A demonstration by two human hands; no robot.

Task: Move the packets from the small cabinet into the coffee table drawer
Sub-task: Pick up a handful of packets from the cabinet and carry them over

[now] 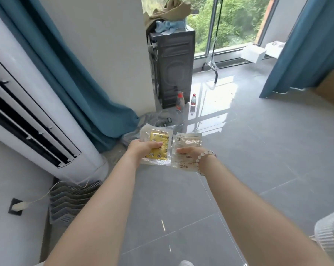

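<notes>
Over the grey floor, mid-carry: left hand point(143, 148) pinches yellow packet point(159, 148), right hand point(189, 151) grips white packet point(185, 148), side by side. Neither cabinet nor drawer visible. Next: likely locate the coffee table, free one hand for the drawer.

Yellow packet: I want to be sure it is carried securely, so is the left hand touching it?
Touching. The head view shows the left hand gripping the yellow packet, with the thumb lying across its face.
</notes>
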